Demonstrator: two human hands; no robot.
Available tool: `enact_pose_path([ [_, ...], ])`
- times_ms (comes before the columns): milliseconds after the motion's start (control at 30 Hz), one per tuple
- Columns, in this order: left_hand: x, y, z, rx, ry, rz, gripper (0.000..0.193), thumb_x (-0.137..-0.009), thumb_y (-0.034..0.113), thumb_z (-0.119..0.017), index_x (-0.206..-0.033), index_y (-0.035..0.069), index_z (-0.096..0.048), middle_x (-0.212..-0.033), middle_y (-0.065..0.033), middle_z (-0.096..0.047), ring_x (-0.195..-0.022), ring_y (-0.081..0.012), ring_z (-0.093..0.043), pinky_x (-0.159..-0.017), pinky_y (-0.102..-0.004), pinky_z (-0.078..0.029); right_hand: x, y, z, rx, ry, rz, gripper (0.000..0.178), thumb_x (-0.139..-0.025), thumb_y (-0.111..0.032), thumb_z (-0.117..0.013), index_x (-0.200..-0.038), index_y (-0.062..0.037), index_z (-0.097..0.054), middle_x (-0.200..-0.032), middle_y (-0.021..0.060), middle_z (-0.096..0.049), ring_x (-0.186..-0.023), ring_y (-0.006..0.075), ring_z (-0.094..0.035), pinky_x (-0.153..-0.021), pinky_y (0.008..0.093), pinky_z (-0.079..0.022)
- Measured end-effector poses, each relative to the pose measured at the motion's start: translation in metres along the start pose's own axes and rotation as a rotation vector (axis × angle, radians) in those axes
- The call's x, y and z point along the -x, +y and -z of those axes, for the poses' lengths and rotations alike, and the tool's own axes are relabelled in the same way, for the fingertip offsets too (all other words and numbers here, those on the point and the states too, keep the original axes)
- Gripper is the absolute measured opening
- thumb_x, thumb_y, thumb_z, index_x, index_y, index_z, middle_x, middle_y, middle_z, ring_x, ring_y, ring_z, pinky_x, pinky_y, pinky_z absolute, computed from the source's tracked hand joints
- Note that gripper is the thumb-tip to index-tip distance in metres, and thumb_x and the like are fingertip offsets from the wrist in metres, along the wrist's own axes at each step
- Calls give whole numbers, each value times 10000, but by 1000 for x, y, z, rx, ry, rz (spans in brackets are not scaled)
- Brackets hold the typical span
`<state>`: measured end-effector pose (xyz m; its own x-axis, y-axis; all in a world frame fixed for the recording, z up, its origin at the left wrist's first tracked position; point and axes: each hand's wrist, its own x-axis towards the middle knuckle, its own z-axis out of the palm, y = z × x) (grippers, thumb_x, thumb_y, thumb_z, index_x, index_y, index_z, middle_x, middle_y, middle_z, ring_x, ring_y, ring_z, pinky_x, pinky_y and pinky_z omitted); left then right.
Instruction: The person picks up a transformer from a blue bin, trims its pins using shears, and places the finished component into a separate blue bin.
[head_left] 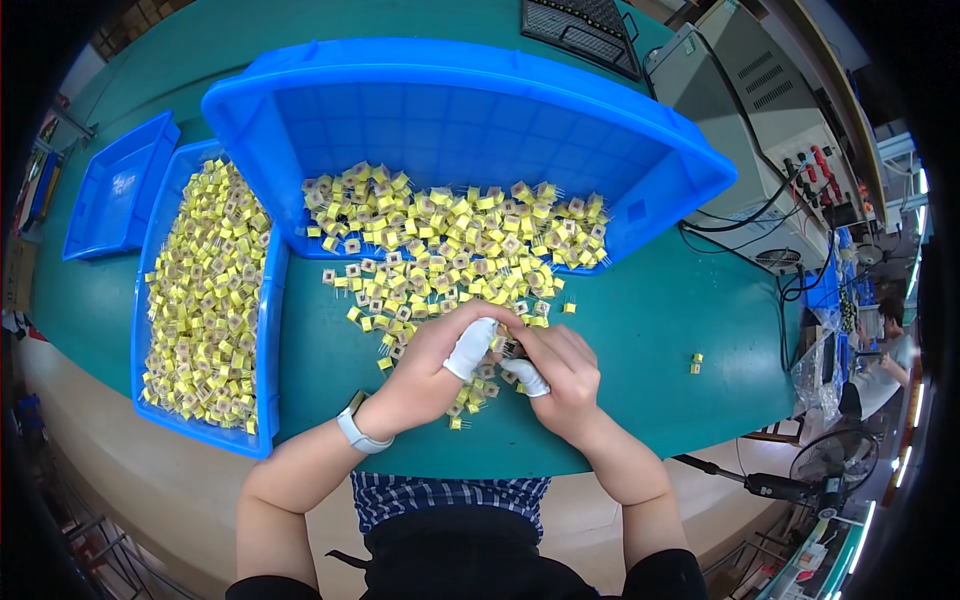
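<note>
Small yellow component [499, 345] between the two hands, above the worktop [660, 390]. The left hand [425, 365], its thumb white-covered, pinches it; the right hand [565, 378] curls alongside, its grip partly hidden and indeterminate. Beyond, similar parts [460, 262] spill from a tilted blue bin [470, 62].

A: Where does your camera sit?
B: On your head, left of a fisheye pair, looking steeply down past your black-clothed torso [460, 555] at your white-capped left hand [425, 365] and white-capped right hand [567, 378], close below.
A: How far does it see?
B: Over the smooth green tabletop [690, 305], its near edge bowed, to the grey boxy instrument [775, 115] at right.
</note>
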<state>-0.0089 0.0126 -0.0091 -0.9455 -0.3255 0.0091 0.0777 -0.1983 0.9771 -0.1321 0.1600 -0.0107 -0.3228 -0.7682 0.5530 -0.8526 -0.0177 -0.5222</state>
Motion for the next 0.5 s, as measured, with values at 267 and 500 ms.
enact_pose_path([
  [267, -1, -2, -3, -78, 2, -38, 311, -1088, 277, -422, -1177, 37, -598, -1019, -54, -604, -794, -82, -539, -702, -234, -461, -1, 1, 2, 19, 4, 21, 343, -726, -67, -759, -1049, 30, -696, -858, 137, -685, -724, 306, -658, -630, 391, -496],
  [500, -4, 8, 12, 630, 77, 208, 211, -1063, 279, -493, -978, 86, -504, -856, -42, -549, -599, -57, -384, -532, -231, -311, -2, -4, 4, -89, -52, -183, 307, -806, -76, -737, -1086, 33, -674, -864, 149, -669, -732, 328, -649, -638, 403, -501],
])
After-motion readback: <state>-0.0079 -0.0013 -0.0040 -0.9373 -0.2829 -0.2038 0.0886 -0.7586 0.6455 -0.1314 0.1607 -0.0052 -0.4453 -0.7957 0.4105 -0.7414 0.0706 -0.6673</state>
